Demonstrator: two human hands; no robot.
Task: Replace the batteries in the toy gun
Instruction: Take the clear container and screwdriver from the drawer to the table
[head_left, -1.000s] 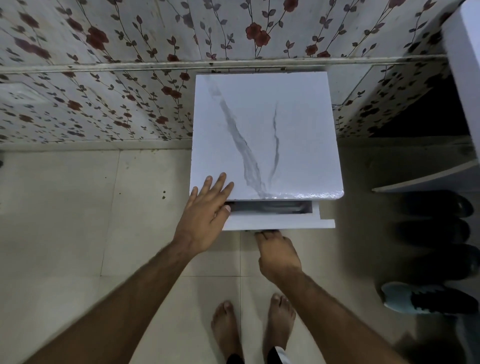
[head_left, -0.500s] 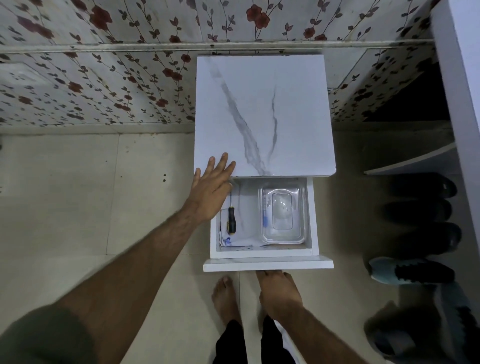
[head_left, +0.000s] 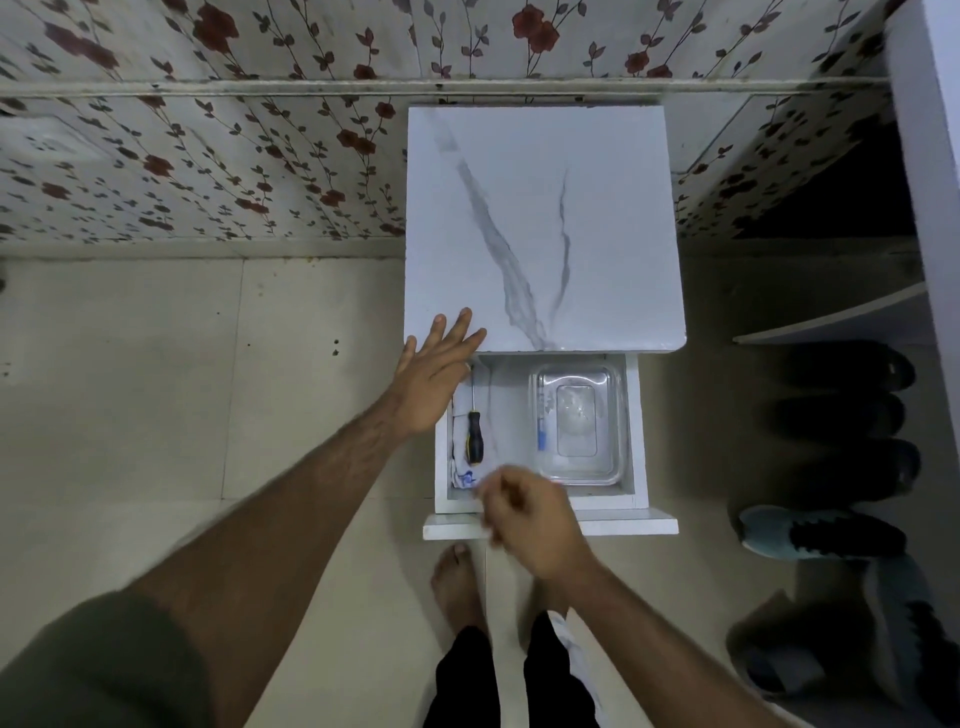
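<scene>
A white marble-patterned cabinet (head_left: 540, 218) stands against the wall with its drawer (head_left: 640, 441) pulled out. In the drawer lie a black-and-yellow screwdriver (head_left: 474, 431) at the left and a clear plastic lidded box (head_left: 576, 423) at the right, with a blue item inside it. My left hand (head_left: 436, 374) rests flat, fingers straight, on the cabinet top's front left corner. My right hand (head_left: 530, 514) hovers blurred over the drawer's front edge, fingers loosely curled, holding nothing that I can see. No toy gun or batteries are in view.
Dark shoes (head_left: 852, 410) and a light blue sneaker (head_left: 815, 532) lie on the floor at the right, below a white shelf (head_left: 831, 322). Flowered wallpaper (head_left: 208, 171) covers the wall behind. My bare feet (head_left: 457, 587) stand on the tiled floor before the drawer.
The drawer went from nearly closed to pulled out. My right hand has left the drawer's underside and risen over its front edge. The left hand stayed on the cabinet top.
</scene>
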